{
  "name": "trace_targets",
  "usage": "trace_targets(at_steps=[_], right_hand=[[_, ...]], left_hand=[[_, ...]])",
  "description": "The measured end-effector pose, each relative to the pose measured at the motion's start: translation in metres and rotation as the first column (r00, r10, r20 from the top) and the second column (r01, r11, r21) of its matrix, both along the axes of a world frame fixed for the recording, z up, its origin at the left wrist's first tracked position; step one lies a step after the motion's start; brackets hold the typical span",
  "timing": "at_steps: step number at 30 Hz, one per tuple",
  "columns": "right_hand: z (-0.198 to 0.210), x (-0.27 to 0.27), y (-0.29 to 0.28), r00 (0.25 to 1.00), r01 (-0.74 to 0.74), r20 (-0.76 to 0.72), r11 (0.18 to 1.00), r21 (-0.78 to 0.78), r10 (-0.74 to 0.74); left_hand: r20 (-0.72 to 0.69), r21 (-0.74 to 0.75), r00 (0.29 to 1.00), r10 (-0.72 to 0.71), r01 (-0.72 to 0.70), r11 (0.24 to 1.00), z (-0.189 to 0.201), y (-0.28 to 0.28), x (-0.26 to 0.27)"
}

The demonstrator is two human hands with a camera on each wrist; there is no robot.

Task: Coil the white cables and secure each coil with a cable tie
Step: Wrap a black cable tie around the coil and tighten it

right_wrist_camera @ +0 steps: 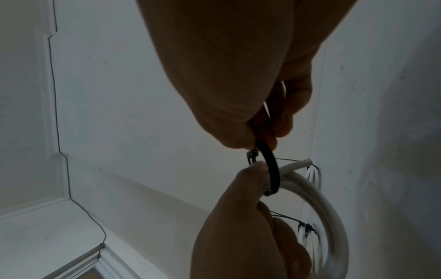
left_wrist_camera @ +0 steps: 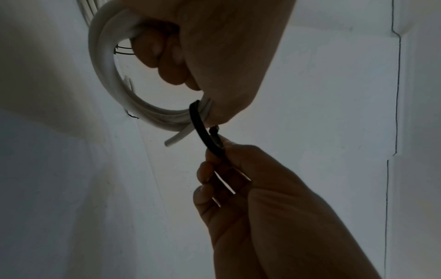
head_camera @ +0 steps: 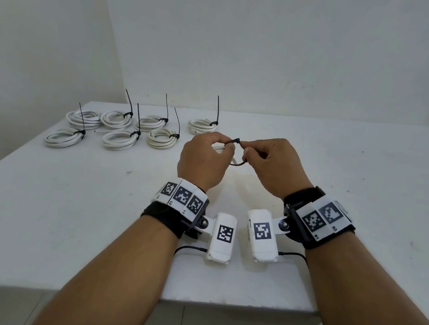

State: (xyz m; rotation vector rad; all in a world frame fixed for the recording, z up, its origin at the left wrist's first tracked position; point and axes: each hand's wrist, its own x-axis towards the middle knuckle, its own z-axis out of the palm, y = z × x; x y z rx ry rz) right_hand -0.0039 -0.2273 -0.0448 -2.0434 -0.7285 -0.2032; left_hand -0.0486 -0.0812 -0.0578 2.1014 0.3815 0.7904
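Strapped to both my wrists, nearest the lens, are marker-covered camera mounts (head_camera: 261,235), and beyond them my hands meet above the white table (head_camera: 66,211). My left hand (head_camera: 203,158) has its fingers curled through the white cable coil (left_wrist_camera: 107,75), clamping the loops so they can't spring apart; the loose cable end (left_wrist_camera: 177,136) juts out just past the grip. A black cable tie (left_wrist_camera: 203,128) already loops round the bundle right beside my left thumb, which I judge is placed there to pin the wraps where the tie will bite. My right hand (head_camera: 270,163) pinches the tie between thumb and fingertips, and the tie's small head (head_camera: 237,140) sits between the two hands, so I read this as threading or starting to pull the tail through; whether it has caught I cannot tell. Well apart at the far left of the table lie seven finished coils (head_camera: 116,138), each cinched with a tie whose tail stands up. Next I would pull steadily while the left keeps the loops squeezed.
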Motion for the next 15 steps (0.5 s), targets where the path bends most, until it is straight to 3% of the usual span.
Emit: trace_targets(at_steps=[7, 11, 15], right_hand=[[0.0004, 0.0017, -0.0011, 0.997, 0.046, -0.07, 0.992, 0.117, -0.038], [0.0014, -0.0006, -0.0018, 0.985, 0.022, -0.172, 0.981, 0.195, 0.012], [0.0035, -0.0041, -0.0024, 0.985, -0.025, -0.165, 0.979, 0.202, 0.06]], left_hand=[[-0.019, 0.11, 1.0, -0.017, 0.019, 0.994, 0.0009, -0.0001, 0.0002], [-0.017, 0.145, 1.0, -0.004, 0.006, 0.989, 0.0028, 0.0013, -0.0009], [0.0, 0.193, 1.0, 0.016, -0.015, 0.981, 0.0048, 0.0031, -0.0034]])
